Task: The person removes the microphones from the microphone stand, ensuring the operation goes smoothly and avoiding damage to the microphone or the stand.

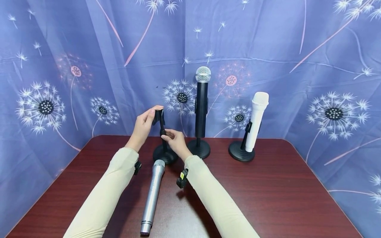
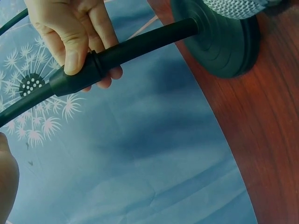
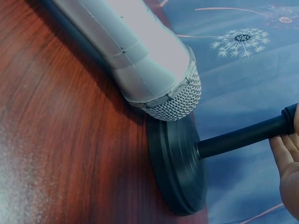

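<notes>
A black desktop microphone stand (image 1: 164, 156) with no microphone in its clip stands toward the back left of the table. At its top, my left hand (image 1: 144, 126) holds the clip (image 1: 159, 116) between thumb and fingers. Lower down, my right hand (image 1: 177, 142) pinches the collar on the pole; the left wrist view shows the thumb on the collar (image 2: 77, 79) and the fingers behind. A silver microphone (image 1: 153, 195) lies on the table in front, its mesh head beside the round base (image 3: 180, 172).
Right of this stand, a black microphone with a silver head (image 1: 202, 105) sits upright in another stand. Farther right, a white microphone (image 1: 256, 122) leans in a third stand. A blue dandelion-print curtain (image 1: 268, 39) hangs behind the dark red table (image 1: 268, 198).
</notes>
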### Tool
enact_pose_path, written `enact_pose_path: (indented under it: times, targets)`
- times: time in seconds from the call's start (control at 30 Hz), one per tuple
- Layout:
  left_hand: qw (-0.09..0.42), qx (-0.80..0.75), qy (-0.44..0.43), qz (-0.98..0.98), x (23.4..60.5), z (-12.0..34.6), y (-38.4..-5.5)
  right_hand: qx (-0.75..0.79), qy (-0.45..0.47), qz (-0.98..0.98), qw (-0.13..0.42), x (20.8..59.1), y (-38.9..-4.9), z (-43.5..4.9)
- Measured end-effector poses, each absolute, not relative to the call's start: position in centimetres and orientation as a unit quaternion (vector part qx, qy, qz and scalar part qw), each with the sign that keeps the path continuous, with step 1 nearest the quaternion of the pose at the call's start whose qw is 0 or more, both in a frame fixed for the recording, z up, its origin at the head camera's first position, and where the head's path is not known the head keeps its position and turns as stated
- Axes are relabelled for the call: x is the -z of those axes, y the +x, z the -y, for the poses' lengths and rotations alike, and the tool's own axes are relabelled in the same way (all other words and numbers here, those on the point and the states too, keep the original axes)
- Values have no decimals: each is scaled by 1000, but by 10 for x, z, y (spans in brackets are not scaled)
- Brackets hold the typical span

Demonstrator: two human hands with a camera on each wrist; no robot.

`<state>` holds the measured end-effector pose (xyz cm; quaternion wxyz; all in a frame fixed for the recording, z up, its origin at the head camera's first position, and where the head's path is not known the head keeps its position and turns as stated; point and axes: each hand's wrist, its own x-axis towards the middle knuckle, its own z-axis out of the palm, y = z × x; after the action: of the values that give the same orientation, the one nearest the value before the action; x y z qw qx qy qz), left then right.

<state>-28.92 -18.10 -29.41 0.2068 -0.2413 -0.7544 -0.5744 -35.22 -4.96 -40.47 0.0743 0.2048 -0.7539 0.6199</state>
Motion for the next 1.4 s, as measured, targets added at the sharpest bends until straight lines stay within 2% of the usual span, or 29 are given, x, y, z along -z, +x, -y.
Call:
enact_pose_path:
  times: [0.9, 1.17, 1.4]
  targets:
    - [229, 578, -247, 743, 304, 178, -293, -618, 208, 755, 69, 405, -350, 48]
    - [203, 572, -221, 764, 323, 180, -290, -641, 220, 733, 54, 409, -348, 48]
    - [198, 574, -216, 764, 324, 179, -292, -634, 215, 739, 70, 406, -350, 50]
